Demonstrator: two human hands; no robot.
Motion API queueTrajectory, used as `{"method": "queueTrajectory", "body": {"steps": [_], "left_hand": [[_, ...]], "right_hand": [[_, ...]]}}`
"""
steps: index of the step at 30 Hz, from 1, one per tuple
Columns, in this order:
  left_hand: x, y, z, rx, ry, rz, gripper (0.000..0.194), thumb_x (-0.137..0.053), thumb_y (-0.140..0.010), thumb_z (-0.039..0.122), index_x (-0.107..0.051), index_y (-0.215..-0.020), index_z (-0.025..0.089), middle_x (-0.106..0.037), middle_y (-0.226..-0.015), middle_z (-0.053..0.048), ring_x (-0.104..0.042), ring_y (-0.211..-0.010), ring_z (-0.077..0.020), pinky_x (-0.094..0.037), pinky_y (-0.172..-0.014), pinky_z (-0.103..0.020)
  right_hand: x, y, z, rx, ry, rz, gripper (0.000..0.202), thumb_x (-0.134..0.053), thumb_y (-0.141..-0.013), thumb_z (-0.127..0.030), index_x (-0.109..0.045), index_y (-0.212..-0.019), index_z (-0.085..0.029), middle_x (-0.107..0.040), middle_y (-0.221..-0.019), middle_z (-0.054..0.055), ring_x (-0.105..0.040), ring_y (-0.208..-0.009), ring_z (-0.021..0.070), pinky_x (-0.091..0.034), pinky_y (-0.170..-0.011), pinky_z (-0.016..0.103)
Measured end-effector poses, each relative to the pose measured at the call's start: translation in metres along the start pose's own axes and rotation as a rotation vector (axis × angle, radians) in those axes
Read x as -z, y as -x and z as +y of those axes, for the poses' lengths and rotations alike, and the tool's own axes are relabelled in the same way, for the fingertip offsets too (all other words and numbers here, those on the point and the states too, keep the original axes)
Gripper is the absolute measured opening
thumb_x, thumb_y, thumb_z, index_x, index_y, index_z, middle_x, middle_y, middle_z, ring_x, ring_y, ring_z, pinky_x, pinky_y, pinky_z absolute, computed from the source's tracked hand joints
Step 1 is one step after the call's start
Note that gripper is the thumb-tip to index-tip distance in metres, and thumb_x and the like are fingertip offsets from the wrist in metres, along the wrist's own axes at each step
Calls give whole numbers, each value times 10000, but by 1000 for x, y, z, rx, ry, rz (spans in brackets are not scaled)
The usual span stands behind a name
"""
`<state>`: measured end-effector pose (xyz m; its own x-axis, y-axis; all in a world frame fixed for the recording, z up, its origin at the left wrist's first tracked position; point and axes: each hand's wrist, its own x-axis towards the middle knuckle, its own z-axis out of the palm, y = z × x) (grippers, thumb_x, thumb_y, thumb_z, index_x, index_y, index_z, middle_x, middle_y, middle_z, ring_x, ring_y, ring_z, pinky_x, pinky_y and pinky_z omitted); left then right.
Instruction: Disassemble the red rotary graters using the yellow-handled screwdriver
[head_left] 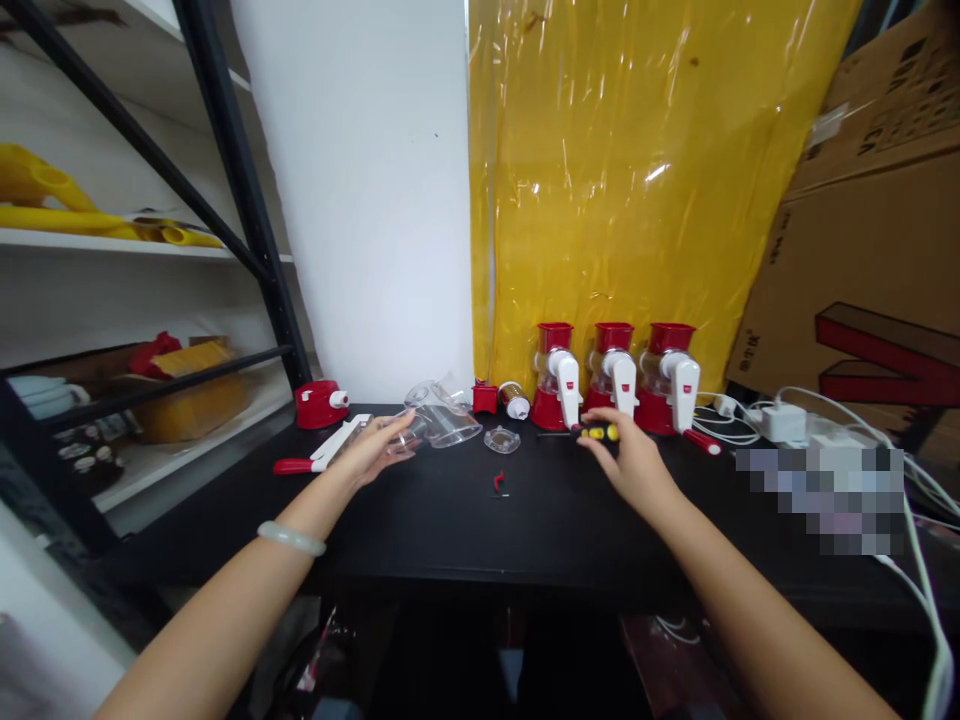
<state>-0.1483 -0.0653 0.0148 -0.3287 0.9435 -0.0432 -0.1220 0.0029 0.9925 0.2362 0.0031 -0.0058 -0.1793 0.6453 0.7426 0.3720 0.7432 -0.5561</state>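
My left hand (379, 448) is closed round one end of a clear plastic housing (450, 420) at the back left of the table. Just left of it lies a white crank handle (341, 440) with a red grip. My right hand (626, 455) has its fingers on a black and yellow screwdriver (598, 432), whose shaft points left. Between the hands sit a clear plastic ring (502, 439), a small red part (499, 481) and a thin metal pin (500, 495). Behind them are a red piece (485, 397) and a drum with a white end (514, 401).
Three red and white grinders (555, 385) stand at the back right. A red base (319, 404) is at the back left. White cables and a charger (784, 422) lie on the right, before a large cardboard box (862, 240). Shelves (247, 405) flank the left side.
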Motion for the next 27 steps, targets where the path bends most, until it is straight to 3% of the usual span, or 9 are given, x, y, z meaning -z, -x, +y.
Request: {"method": "queueTrajectory", "body": {"steps": [6, 12, 19, 24, 27], "left_hand": [[0, -6, -7, 20, 111, 0, 446, -856, -600, 435, -656, -921, 198, -695, -926, -70, -691, -804, -213, -554, -726, -355], [-20, -3, -1, 23, 134, -21, 440, -870, -577, 410, -651, -871, 167, -677, -865, -75, -670, -804, -207, -563, -679, -328], [-34, -3, -2, 61, 118, -35, 448, -808, -632, 507, -629, -844, 155, -690, -847, -99, -687, -847, -235, -570, -703, -347], [-47, -1, -1, 140, 213, -85, 491, -662, -729, 631, -668, -866, 160, -700, -809, -110, -691, -797, -240, -571, -755, -392], [-62, -1, -3, 140, 258, -132, 463, -631, -770, 611, -670, -910, 171, -710, -914, -110, -693, -860, -219, -563, -766, -342]], "right_hand": [[11, 44, 7, 75, 228, -414, 339, -498, -866, -214, -570, -1193, -270, -597, -1214, 79, -593, -1111, 238, -467, -967, 414], [8, 42, 25, -10, 504, -586, 433, -439, -822, -77, -549, -1221, -203, -596, -1083, 113, -649, -903, 214, -486, -826, 333], [8, 33, 26, -26, 520, -586, 363, -513, -812, -123, -580, -1160, -202, -625, -995, 98, -645, -899, 228, -474, -833, 342], [5, 12, 6, 15, 359, -417, 282, -528, -869, -282, -595, -1135, -215, -644, -1097, 103, -639, -957, 239, -485, -874, 393], [-8, -8, -9, 11, 161, -302, 245, -547, -860, -301, -605, -1082, -217, -665, -984, 67, -643, -903, 213, -503, -853, 385]]}}
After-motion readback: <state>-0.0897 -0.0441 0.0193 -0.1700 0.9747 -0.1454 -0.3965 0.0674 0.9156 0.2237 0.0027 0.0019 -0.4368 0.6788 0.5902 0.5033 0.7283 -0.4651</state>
